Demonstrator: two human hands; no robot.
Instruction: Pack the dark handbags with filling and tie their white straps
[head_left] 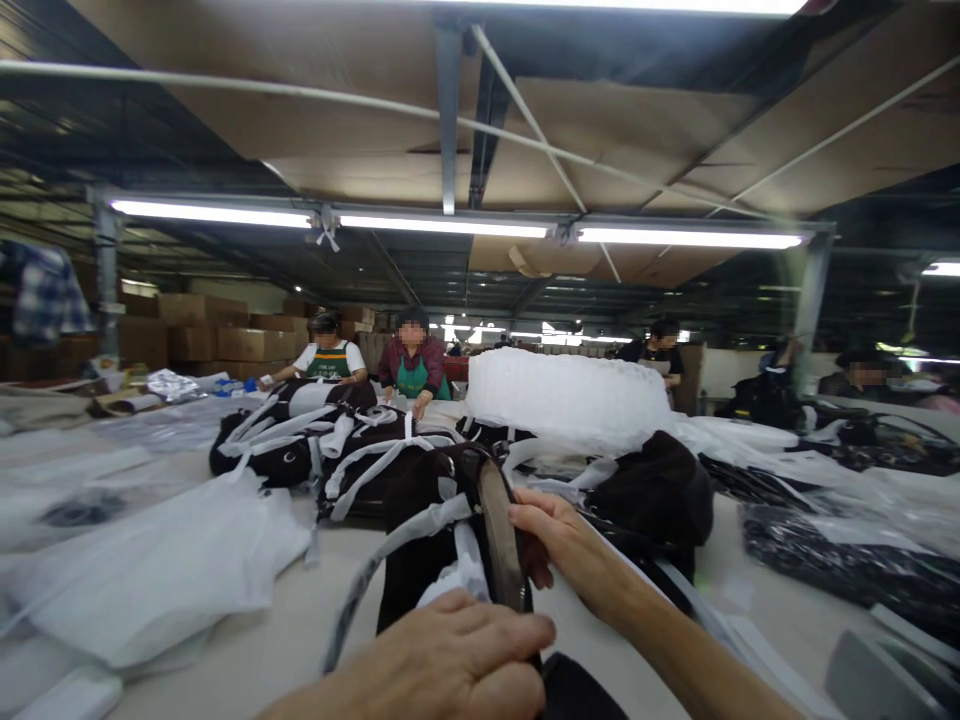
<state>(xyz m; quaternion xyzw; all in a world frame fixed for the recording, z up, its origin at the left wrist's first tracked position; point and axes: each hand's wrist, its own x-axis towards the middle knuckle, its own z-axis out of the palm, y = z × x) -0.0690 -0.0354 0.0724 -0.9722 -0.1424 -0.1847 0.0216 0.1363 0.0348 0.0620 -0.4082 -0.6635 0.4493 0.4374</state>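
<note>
A black bag point(416, 540) stands upright on the table in front of me, its brown-grey lined edge point(499, 530) facing right. Pale wrapping covers its strap point(401, 540), and white filling shows against its front. My right hand point(559, 540) pinches the lined edge from the right, thumb on the near side. Lower down, my left hand point(465, 655) is closed with curled fingers at the same bag's lower edge; its own knuckles hide the exact spot it grips.
More black bags with wrapped straps point(270, 445) lie just beyond. A stack of white padding point(566, 390) stands behind, and white plastic bags point(165, 560) cover the left side. Black plastic-wrapped goods point(847, 555) lie right. Co-workers in aprons point(412, 370) stand across the table.
</note>
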